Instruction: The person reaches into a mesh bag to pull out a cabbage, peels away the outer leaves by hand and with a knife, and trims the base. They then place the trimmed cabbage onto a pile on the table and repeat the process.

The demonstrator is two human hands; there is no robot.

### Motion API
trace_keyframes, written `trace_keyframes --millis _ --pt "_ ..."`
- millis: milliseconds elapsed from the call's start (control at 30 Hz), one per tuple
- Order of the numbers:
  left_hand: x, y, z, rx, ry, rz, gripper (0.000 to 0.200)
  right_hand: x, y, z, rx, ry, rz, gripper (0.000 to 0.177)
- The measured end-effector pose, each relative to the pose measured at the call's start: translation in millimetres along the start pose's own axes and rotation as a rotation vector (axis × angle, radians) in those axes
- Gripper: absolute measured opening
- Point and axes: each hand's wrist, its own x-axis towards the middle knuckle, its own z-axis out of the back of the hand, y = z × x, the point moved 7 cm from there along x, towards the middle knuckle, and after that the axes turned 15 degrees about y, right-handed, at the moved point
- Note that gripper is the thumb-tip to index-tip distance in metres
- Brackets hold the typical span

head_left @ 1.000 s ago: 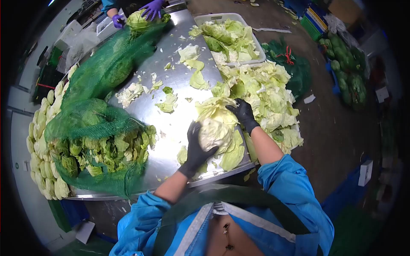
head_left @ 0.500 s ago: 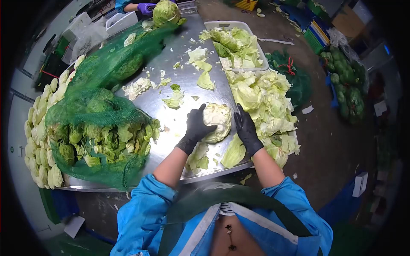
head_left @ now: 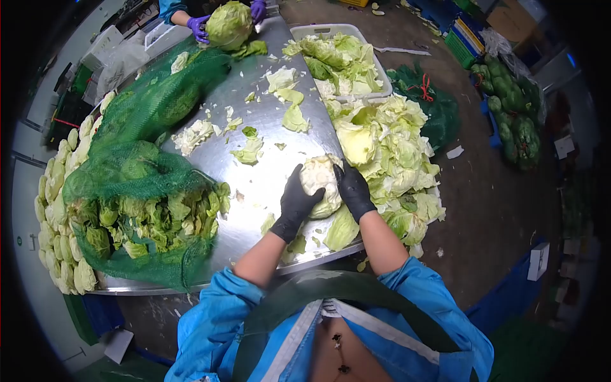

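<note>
A pale, trimmed cabbage sits on the metal table between my two black-gloved hands. My left hand curves around its left side, thumb across the front. Against the right side presses my right hand, its fingertips near the top; part of its grip is hidden. A loose green cabbage leaf lies just below the cabbage. Right of my right hand, a large heap of cabbage leaves lies along the table's edge.
Green mesh bags of cabbages cover the table's left side, beside stacked pale cabbages. A white crate holds leaves at the back. Across the table, a co-worker's purple-gloved hands hold another cabbage. Leaf scraps dot the table.
My right hand has moved left from beside the cabbage onto its side. The co-worker's cabbage now shows more fully, with both purple gloves at it. The whole view has shifted slightly.
</note>
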Motion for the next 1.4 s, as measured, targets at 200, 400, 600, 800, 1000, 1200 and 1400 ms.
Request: trace_keyframes --millis 200,400,600,800,1000,1200,1400 --pt "-42.5 2.5 -3.7 -0.017 -0.075 -0.161 0.081 31.5 -38.4 -8.1 0.455 0.193 -0.263 0.049" --pt "-108.5 77.9 13.4 -0.387 -0.039 -0.106 0.09 41.2 -51.6 -2.8 0.305 0.014 -0.137 0.05" --pt "-99.0 32.6 37.2 -0.023 -0.014 -0.323 0.07 -16.7 10.2 36.2 0.423 0.209 0.205 0.091" --pt "-72.3 -26.4 41.7 0.061 0.167 -0.211 0.06 -68.1 21.1 -27.2 0.658 0.459 0.264 0.092" --pt "-56.3 -15.0 20.7 0.24 0.29 -0.203 0.045 -76.3 21.0 -24.8 0.804 0.422 0.219 0.08" --pt "-48.1 46.1 5.3 -0.262 0.466 -0.016 0.037 -81.1 -5.6 -42.7 0.978 0.432 0.106 0.062" --pt "-34.6 85.5 -4.6 -0.292 0.192 0.03 0.033 -79.2 -4.1 -38.9 0.96 0.335 0.205 0.06"
